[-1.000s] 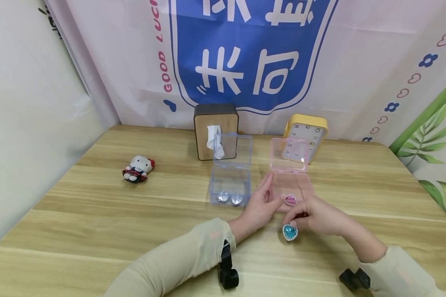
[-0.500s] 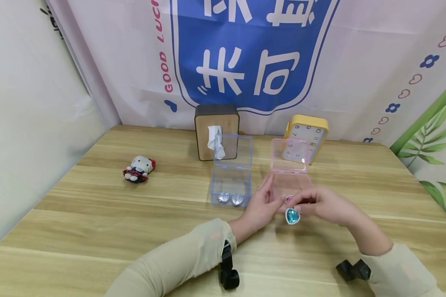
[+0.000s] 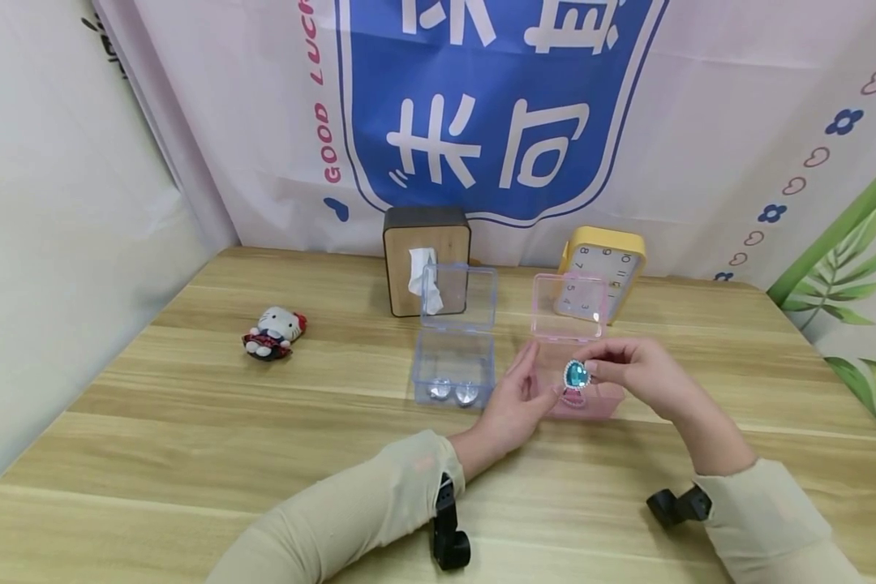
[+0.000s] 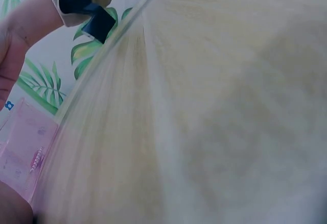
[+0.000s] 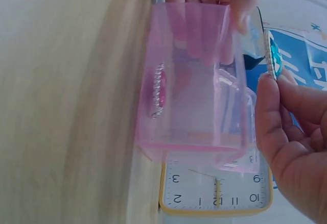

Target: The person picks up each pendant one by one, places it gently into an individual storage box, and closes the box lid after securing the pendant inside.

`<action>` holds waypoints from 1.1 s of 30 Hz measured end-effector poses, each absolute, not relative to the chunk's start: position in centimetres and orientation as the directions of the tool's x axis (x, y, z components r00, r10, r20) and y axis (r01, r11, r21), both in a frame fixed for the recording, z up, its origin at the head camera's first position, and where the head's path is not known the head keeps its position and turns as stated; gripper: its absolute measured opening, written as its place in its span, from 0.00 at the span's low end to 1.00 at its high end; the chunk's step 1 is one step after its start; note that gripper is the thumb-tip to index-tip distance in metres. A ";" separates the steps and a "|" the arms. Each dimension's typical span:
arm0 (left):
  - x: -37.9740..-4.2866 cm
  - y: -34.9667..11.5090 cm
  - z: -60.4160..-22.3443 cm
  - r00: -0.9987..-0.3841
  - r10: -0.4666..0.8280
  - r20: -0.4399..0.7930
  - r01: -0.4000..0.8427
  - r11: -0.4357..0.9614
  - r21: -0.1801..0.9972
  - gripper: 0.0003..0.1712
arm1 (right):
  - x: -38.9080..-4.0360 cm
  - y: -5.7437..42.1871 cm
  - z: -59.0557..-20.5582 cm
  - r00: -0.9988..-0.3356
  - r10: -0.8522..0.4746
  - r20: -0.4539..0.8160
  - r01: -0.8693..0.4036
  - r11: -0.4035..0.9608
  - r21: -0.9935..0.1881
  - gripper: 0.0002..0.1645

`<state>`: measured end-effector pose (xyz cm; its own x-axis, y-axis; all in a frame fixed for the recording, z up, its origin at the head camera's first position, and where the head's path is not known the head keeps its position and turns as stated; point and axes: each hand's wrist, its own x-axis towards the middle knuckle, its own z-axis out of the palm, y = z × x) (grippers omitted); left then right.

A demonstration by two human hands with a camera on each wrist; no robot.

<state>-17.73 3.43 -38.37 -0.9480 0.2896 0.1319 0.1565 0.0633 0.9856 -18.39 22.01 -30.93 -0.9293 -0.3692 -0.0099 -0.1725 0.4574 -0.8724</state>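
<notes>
Since the earlier head frames, we record that the right hand [image 3: 638, 373] has carried the blue heart gem [image 3: 577, 375] upward from in front of the pink box [image 3: 604, 407] to a position over it. The left hand [image 3: 511, 410] has kept its place at the box's left side.

Grip, right: thumb and fingers pinch the gem at its edge. Grip, left: fingers lie straight along the outside of the box wall, touching it, with the thumb near the front corner.

The head view presents the gem's faceted face; the right wrist view turns it edge-on, exposing its pale beaded border and a gap between it and the box rim. That same view shows, through the wall, the pink gem [image 5: 160, 92] down on the box floor; from the head it sits partly behind the blue one. The left wrist view catches only the box and part of each hand, at its left edge.

The head view alone takes in the open blue box [image 3: 454, 357], holding two clear round pieces [image 3: 453, 392], and the doll [image 3: 273, 332].
</notes>
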 end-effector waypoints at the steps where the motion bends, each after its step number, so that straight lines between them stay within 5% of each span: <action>1: -17.7 3.4 -38.4 -0.948 0.290 0.132 0.156 0.062 0.986 0.42 | -18.5 22.0 -31.0 -0.932 -0.361 -0.010 -0.169 0.461 -0.871 0.13; 11: -17.7 3.4 -38.3 -0.947 0.295 0.130 0.150 0.046 0.988 0.42 | -19.7 21.1 -31.6 -0.944 -0.326 -0.044 -0.164 0.583 -0.796 0.12; 33: -17.8 3.4 -38.4 -0.949 0.295 0.113 0.130 0.039 0.991 0.42 | -21.3 18.8 -32.2 -0.854 -0.520 0.000 -0.436 0.716 -0.545 0.09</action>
